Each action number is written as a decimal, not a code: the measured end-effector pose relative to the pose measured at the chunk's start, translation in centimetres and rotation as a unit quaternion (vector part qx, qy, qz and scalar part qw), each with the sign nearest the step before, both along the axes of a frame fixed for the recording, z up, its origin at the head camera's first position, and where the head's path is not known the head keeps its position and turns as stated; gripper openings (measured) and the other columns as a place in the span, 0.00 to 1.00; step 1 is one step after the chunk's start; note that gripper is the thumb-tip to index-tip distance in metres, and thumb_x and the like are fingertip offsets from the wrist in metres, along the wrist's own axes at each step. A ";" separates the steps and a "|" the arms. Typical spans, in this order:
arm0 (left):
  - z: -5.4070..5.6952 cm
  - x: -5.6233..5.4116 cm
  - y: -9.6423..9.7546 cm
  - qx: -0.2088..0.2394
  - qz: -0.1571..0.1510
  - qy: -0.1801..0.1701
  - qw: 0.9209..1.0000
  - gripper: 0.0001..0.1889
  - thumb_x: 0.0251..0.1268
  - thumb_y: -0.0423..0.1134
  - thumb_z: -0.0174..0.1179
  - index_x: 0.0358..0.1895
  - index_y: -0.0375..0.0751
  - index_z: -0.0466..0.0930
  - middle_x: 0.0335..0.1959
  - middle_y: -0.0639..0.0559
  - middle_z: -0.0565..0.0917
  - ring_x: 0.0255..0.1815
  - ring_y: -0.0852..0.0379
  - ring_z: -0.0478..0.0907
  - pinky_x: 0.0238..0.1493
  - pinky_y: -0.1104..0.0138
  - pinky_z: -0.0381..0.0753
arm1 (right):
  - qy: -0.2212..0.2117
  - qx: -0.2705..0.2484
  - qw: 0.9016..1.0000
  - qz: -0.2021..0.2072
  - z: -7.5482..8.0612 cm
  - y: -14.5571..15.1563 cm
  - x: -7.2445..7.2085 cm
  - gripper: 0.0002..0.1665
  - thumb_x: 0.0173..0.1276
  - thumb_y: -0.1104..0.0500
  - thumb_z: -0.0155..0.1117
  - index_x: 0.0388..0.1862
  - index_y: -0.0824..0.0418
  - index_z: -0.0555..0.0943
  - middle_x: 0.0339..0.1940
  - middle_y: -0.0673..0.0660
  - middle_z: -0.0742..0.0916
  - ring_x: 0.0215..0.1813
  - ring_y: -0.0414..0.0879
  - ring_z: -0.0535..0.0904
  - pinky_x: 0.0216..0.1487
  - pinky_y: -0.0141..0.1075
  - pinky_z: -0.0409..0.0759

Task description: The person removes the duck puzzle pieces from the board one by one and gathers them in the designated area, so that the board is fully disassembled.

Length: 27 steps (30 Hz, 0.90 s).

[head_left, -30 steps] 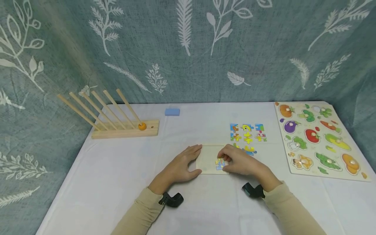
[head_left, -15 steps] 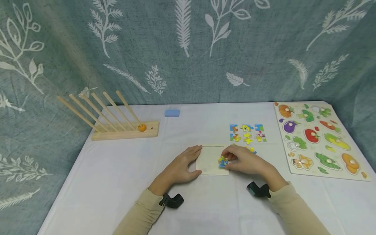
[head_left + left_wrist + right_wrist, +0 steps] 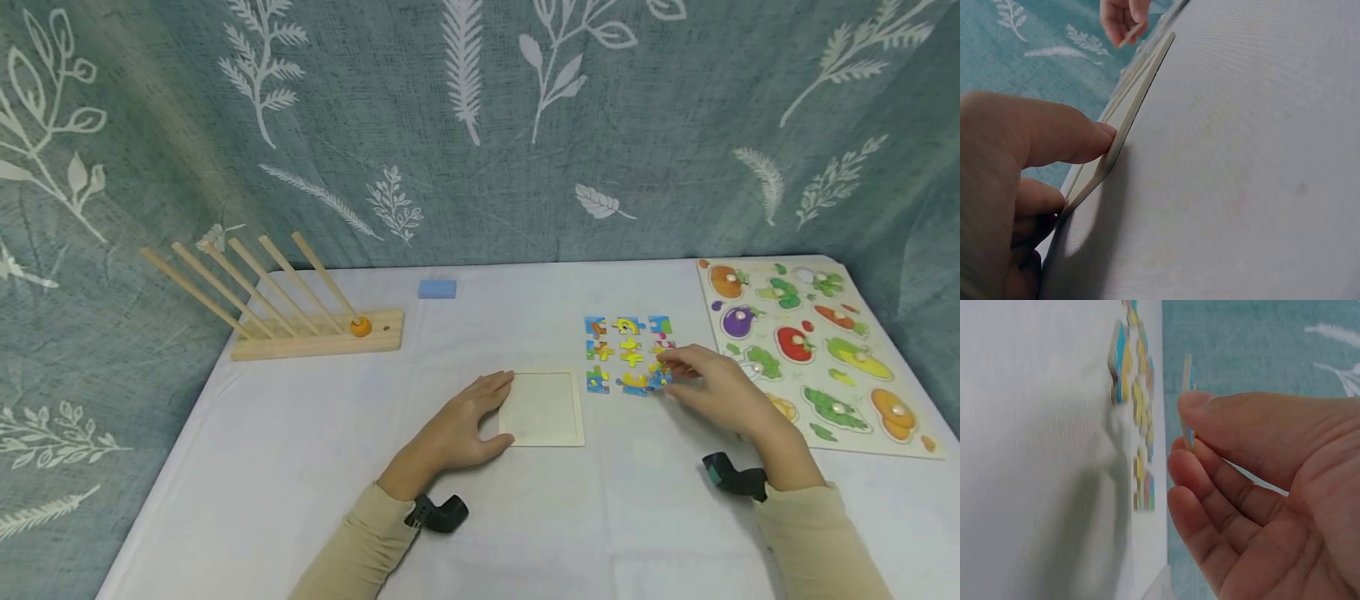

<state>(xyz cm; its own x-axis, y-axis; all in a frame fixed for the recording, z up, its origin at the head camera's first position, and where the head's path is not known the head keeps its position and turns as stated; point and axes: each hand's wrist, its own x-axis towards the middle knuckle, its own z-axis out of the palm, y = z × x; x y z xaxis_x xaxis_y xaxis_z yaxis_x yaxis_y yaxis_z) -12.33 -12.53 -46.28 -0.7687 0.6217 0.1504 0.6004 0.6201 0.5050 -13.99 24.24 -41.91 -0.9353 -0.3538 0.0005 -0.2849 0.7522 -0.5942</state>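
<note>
My left hand point(image 3: 465, 421) rests along the left edge of a shallow wooden puzzle tray point(image 3: 543, 408). Its fingers are fairly straight, and in the left wrist view the thumb point(image 3: 1079, 134) presses on the rim of the tray point(image 3: 1124, 122). My right hand point(image 3: 720, 387) pinches a small jigsaw piece point(image 3: 1187, 372) on edge between thumb and fingers, raised above the table in the right wrist view. Below and left of that hand, several colourful jigsaw pieces point(image 3: 630, 358) lie in spaced rows beside the tray.
A vegetable knob puzzle board point(image 3: 832, 358) lies at the right, partly behind my right hand. At the back left stands a wooden peg rack point(image 3: 322, 337) with an orange bead point(image 3: 361, 326) on it. A blue block point(image 3: 437, 289) lies near the back edge.
My right hand has lifted a jigsaw piece out of the tray and carried it right, to the lower right of the rows. The left hand has stayed at the tray.
</note>
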 end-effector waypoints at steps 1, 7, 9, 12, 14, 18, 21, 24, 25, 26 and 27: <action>0.0 0.0 0.0 0.000 0.000 -0.002 1.000 0.38 0.56 0.46 0.61 0.67 0.27 0.63 0.71 0.43 0.65 0.73 0.48 0.60 0.74 0.57 0.57 | -0.001 0.004 1.000 -0.004 0.1 0.3 0.0 0.24 0.62 0.64 0.65 0.58 0.69 0.75 0.49 0.63 0.83 0.49 0.56 0.79 0.52 0.52 0.79; 0.0 0.0 0.1 -0.001 -0.001 -0.002 1.000 0.38 0.56 0.46 0.61 0.67 0.27 0.63 0.71 0.42 0.64 0.73 0.47 0.60 0.74 0.57 0.57 | -0.024 0.032 0.999 -0.010 0.0 0.8 -0.1 0.24 0.63 0.64 0.63 0.58 0.70 0.75 0.49 0.65 0.82 0.49 0.56 0.78 0.52 0.53 0.77; 0.0 0.0 0.1 0.001 0.000 0.000 1.000 0.38 0.56 0.46 0.61 0.67 0.27 0.63 0.71 0.42 0.65 0.73 0.47 0.60 0.74 0.57 0.57 | -0.033 0.044 0.998 -0.016 -0.1 0.8 -0.2 0.24 0.62 0.64 0.63 0.58 0.69 0.76 0.48 0.64 0.82 0.48 0.55 0.77 0.52 0.53 0.77; 0.0 -0.1 0.2 0.002 -0.002 0.002 1.000 0.38 0.56 0.46 0.61 0.67 0.27 0.64 0.71 0.42 0.65 0.73 0.47 0.60 0.74 0.57 0.57 | -0.044 0.057 0.997 -0.025 -0.3 0.9 -0.1 0.23 0.62 0.64 0.63 0.57 0.69 0.76 0.46 0.63 0.82 0.47 0.53 0.77 0.51 0.52 0.77; 0.0 -0.2 0.3 0.003 -0.003 0.002 1.000 0.38 0.55 0.46 0.61 0.66 0.27 0.64 0.71 0.42 0.65 0.72 0.47 0.60 0.74 0.57 0.57 | -0.044 0.062 0.997 -0.029 -0.4 0.9 -0.1 0.23 0.62 0.64 0.64 0.56 0.68 0.77 0.46 0.63 0.81 0.47 0.53 0.76 0.51 0.52 0.77; -0.1 -0.3 0.3 0.001 -0.007 0.004 1.000 0.37 0.56 0.46 0.61 0.66 0.27 0.64 0.71 0.42 0.65 0.72 0.47 0.60 0.74 0.57 0.57 | -0.039 0.066 0.997 -0.029 -0.5 0.9 0.0 0.23 0.62 0.64 0.64 0.56 0.68 0.77 0.49 0.64 0.80 0.48 0.55 0.76 0.52 0.53 0.76; -0.1 -0.3 0.3 0.000 -0.008 0.003 1.000 0.37 0.56 0.46 0.62 0.66 0.27 0.64 0.71 0.42 0.65 0.73 0.47 0.60 0.74 0.57 0.57 | -0.038 0.072 0.996 -0.027 -0.6 0.9 -0.1 0.24 0.62 0.63 0.65 0.57 0.68 0.77 0.50 0.65 0.79 0.49 0.55 0.76 0.53 0.54 0.76; -0.1 -0.3 0.2 0.001 -0.005 0.001 1.000 0.38 0.56 0.46 0.62 0.67 0.27 0.63 0.71 0.42 0.64 0.73 0.47 0.60 0.74 0.57 0.57 | -0.046 0.076 0.996 -0.027 -0.4 1.1 -0.2 0.25 0.63 0.62 0.64 0.58 0.68 0.76 0.50 0.65 0.79 0.50 0.56 0.76 0.54 0.54 0.75; -0.1 -0.3 0.2 0.002 -0.003 -0.002 1.000 0.38 0.56 0.46 0.62 0.67 0.27 0.63 0.71 0.42 0.64 0.73 0.48 0.60 0.74 0.57 0.57 | -0.050 0.075 0.995 -0.029 -0.3 1.2 -0.2 0.25 0.63 0.61 0.64 0.59 0.68 0.75 0.50 0.65 0.79 0.51 0.57 0.75 0.54 0.55 0.75; -0.1 -0.3 0.1 0.006 -0.001 -0.007 1.000 0.38 0.56 0.46 0.62 0.67 0.27 0.63 0.71 0.42 0.64 0.73 0.48 0.60 0.74 0.57 0.57 | -0.053 0.075 0.995 -0.032 -0.1 1.3 -0.2 0.26 0.64 0.60 0.63 0.60 0.67 0.74 0.51 0.65 0.79 0.52 0.58 0.75 0.55 0.56 0.75; -0.1 -0.3 0.0 0.013 0.001 -0.012 1.000 0.38 0.56 0.46 0.62 0.67 0.27 0.63 0.71 0.43 0.64 0.73 0.47 0.60 0.74 0.57 0.57 | -0.055 0.073 0.995 -0.036 0.2 1.4 -0.2 0.26 0.65 0.60 0.62 0.60 0.67 0.74 0.51 0.65 0.79 0.53 0.59 0.75 0.55 0.57 0.74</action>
